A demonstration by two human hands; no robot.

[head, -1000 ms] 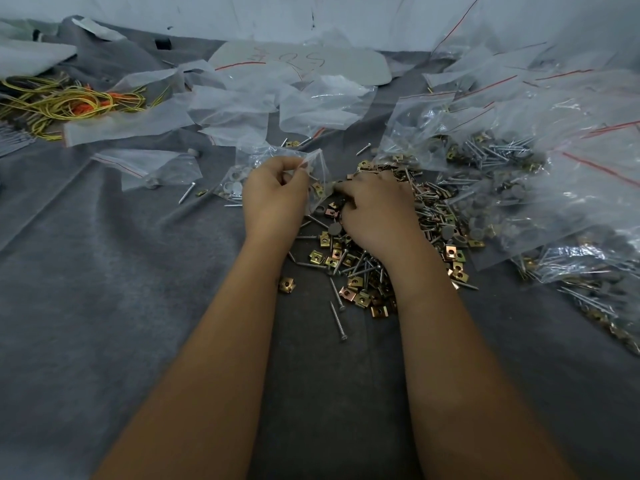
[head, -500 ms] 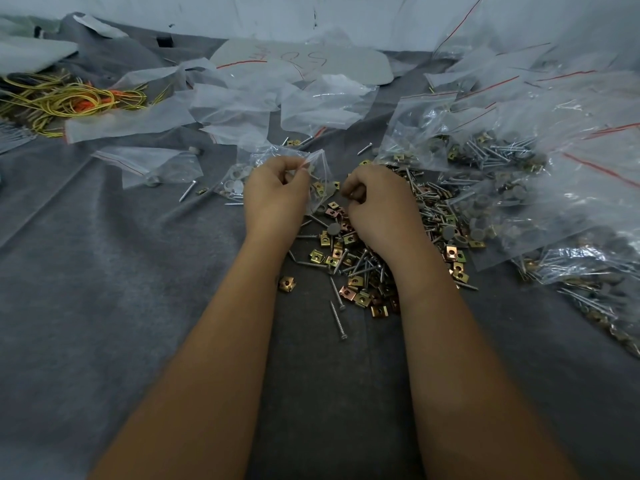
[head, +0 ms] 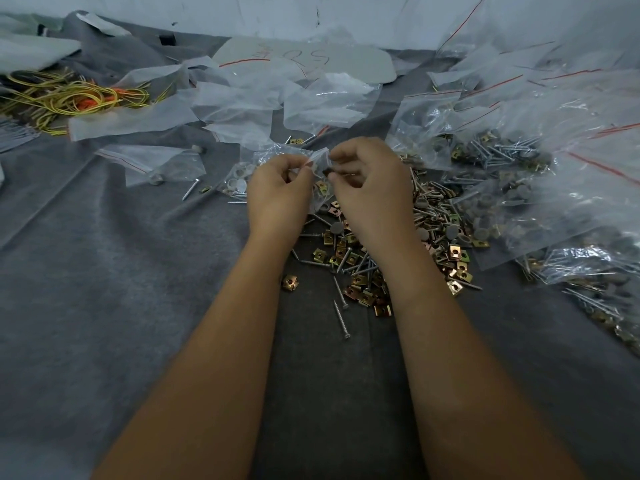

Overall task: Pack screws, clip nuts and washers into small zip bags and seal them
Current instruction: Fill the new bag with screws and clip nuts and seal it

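Filled bags [head: 540,174] lay piled, loose hardware [head: 363,265] remained; left hand [head: 278,194] pinched a bag [head: 270,157], right hand [head: 372,192] seemingly gripped screws.

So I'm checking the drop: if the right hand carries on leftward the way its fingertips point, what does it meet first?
Probably the mouth of the small zip bag that the left hand pinches; the right hand pinches a small dark piece beside it.

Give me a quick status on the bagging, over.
Left hand pinches the small zip bag open. Right hand holds small parts at its mouth. Loose pile below; nothing in the way.
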